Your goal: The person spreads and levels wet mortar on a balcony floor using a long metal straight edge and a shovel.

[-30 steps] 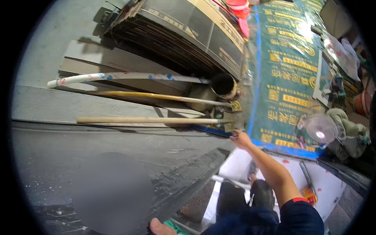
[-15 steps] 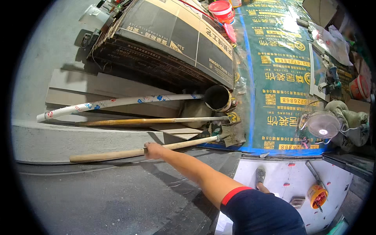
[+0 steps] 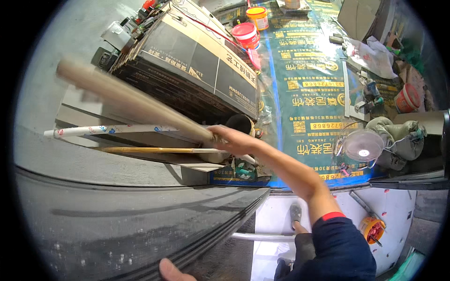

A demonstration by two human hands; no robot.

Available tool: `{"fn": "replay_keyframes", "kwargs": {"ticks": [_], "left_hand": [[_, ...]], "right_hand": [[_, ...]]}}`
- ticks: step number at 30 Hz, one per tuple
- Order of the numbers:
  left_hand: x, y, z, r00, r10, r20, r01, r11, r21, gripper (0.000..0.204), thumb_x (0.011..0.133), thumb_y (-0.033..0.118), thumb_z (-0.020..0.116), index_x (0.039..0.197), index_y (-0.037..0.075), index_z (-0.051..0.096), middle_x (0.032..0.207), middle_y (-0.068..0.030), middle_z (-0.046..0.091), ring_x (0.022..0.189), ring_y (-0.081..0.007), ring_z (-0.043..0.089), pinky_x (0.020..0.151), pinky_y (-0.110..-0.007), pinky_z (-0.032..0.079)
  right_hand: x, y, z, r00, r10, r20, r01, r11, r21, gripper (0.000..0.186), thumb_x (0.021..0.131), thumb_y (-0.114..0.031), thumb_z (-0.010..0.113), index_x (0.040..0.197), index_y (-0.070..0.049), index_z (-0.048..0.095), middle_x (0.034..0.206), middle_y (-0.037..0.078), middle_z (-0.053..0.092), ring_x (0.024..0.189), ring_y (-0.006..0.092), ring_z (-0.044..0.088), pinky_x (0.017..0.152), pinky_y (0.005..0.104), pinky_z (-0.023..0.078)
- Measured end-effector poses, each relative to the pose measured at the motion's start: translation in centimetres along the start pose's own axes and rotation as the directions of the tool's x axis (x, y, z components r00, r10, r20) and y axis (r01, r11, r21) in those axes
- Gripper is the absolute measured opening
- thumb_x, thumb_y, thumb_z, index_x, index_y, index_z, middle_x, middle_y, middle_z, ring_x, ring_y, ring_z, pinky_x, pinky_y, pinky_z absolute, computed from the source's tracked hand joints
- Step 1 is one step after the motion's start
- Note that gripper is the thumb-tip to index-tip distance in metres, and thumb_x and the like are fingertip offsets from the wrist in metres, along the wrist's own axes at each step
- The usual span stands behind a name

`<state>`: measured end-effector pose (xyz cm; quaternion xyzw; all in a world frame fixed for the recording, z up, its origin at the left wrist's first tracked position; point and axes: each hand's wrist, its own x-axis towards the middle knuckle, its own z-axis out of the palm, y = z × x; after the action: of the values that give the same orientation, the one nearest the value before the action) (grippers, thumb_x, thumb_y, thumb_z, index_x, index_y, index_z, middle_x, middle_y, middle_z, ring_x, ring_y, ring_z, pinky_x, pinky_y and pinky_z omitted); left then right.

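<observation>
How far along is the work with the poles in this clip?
Done: the wooden pole is up in the air, blurred, clear of the grey ledge. In hand: the right hand grips it near one end. Left: the white tube and the thin yellow stick lie by the ledge, untouched. The left hand only peeks in at the lower edge, holding nothing visible.

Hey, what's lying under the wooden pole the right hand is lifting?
Under the wooden pole in the right hand lie a white tube and a thin yellowish stick. Their right ends are hidden behind the hand.
</observation>
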<state>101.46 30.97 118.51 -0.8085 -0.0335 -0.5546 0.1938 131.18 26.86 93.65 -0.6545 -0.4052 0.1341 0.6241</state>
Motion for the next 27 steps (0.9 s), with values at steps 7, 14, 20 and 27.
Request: {"fn": "replay_keyframes", "kwargs": {"ticks": [7, 14, 20, 27], "left_hand": [[-3.9, -4.1, -1.5, 0.995, 0.053, 0.082, -0.009, 0.886, -0.464, 0.074, 0.087, 0.009, 0.071, 0.151, 0.008, 0.033, 0.159, -0.0309, 0.009, 0.145, -0.0514, 0.014, 0.116, -0.058, 0.023], [-26.9, -12.2, -19.9, 0.5, -0.253, 0.828, 0.791, 0.524, -0.317, 0.037, 0.085, 0.008, 0.07, 0.12, -0.002, 0.064, 0.121, -0.022, 0.064, 0.117, -0.0369, 0.06, 0.1, -0.045, 0.047], [-61.8, -11.6, -44.6, -0.28, -0.383, 0.881, 0.914, 0.174, 0.366, 0.033, 0.084, 0.017, 0.068, 0.111, -0.002, 0.066, 0.106, -0.019, 0.07, 0.099, -0.0311, 0.068, 0.089, -0.041, 0.052], [-61.7, -9.0, -53.1, -0.475, -0.17, 0.863, 0.875, 0.011, 0.484, 0.045, 0.087, 0.043, 0.062, 0.113, 0.006, 0.069, 0.11, -0.0182, 0.069, 0.102, -0.0332, 0.067, 0.089, -0.04, 0.052]], "right_hand": [[-14.6, -4.0, -4.5, 0.67, 0.332, -0.664, -0.05, 0.912, 0.407, 0.018, 0.085, -0.013, 0.071, 0.075, 0.002, 0.066, 0.068, 0.003, 0.066, 0.068, 0.0114, 0.06, 0.062, 0.0283, 0.048], [-32.3, -21.6, -3.8, 0.608, 0.079, -0.79, 0.208, 0.945, 0.254, 0.035, 0.069, -0.01, 0.073, 0.098, 0.0, 0.056, 0.078, 0.006, 0.055, 0.073, 0.0183, 0.058, 0.07, 0.0334, 0.046], [-40.8, -37.6, 7.2, 0.673, -0.012, -0.74, 0.153, 0.98, 0.124, 0.045, 0.075, -0.017, 0.071, 0.114, -0.001, 0.054, 0.086, 0.005, 0.054, 0.08, 0.0178, 0.051, 0.073, 0.0329, 0.042], [-47.1, -48.3, 18.6, 0.961, -0.113, -0.254, 0.14, 0.986, 0.091, 0.038, 0.081, -0.019, 0.066, 0.114, -0.002, 0.056, 0.096, 0.009, 0.058, 0.087, 0.0191, 0.055, 0.08, 0.0401, 0.044]]}}
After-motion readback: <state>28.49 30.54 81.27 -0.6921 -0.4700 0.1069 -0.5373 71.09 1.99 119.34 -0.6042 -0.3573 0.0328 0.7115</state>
